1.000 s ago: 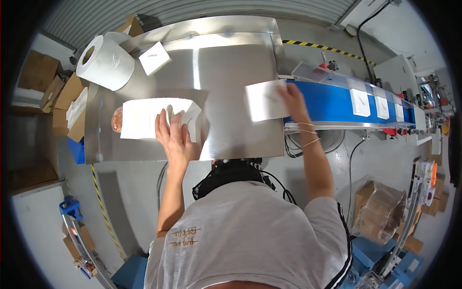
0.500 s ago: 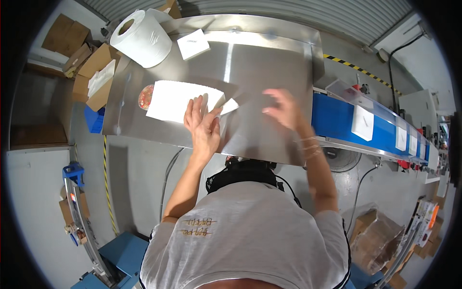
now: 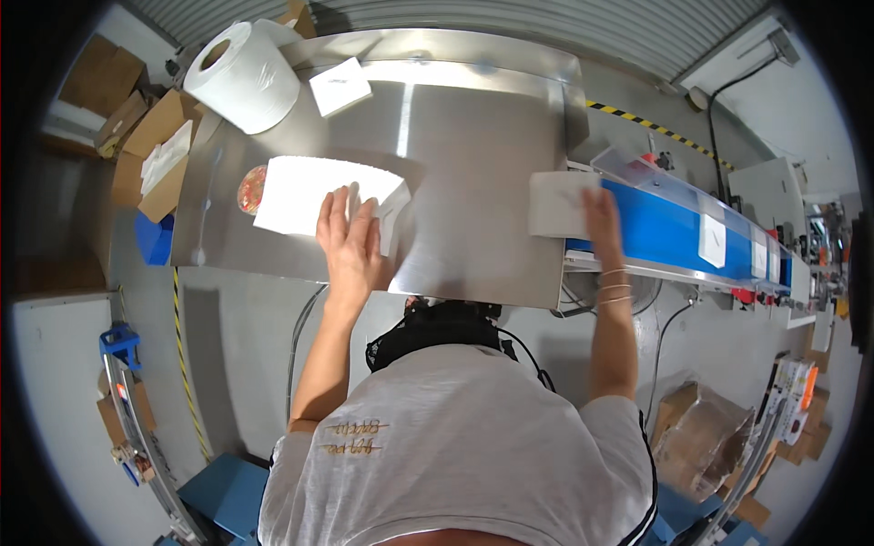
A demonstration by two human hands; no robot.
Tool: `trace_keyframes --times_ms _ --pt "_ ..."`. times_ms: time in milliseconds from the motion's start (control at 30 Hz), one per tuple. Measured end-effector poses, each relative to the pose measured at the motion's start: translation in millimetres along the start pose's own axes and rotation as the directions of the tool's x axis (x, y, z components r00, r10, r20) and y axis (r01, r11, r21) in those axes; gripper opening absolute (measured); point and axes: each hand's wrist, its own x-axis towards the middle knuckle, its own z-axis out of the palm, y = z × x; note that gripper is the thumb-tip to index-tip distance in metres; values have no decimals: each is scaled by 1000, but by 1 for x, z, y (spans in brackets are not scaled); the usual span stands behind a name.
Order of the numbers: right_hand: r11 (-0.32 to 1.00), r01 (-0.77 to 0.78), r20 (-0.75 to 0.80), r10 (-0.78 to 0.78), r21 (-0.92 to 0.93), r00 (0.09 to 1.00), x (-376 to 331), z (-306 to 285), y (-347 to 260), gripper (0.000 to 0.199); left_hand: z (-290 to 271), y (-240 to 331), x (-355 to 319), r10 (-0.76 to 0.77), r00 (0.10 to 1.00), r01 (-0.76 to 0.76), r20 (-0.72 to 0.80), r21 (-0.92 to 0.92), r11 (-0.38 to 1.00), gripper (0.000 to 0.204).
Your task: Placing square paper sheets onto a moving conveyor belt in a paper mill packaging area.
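My left hand rests on the right part of a long row of white flat packets lying on the steel table. Its fingers are spread across their tops, near the row's right end. At the row's left end sits a round red-patterned object, partly covered. Out to the right, my right hand grips the right edge of a single white square packet, both blurred by motion. That packet spans the gap between the table's right edge and the start of a blue conveyor belt.
A large white roll and a small white packet stand at the table's back left. Several white packets lie spaced along the belt, beside a clear guard. An open cardboard box and blue bin are left.
My right hand has gone from empty above the table to the belt's start, carrying a white packet. The packet that jutted from the row's right end is gone from there. My left hand stays on the row.
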Motion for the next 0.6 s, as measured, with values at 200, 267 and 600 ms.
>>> trace_keyframes --times_ms 200,267,600 --pt "-115 -303 -233 -408 -946 882 9 98 -182 62 -2 -10 -13 -6 999 6 -39 -1 1000 29" --pt "297 63 -10 -237 -953 971 23 146 -186 45 -3 -10 -12 4 1000 -5 -21 -20 1000 28" --pt "925 190 677 91 -329 730 41 371 -174 32 -13 -11 -2 71 997 -69 39 -51 996 24"
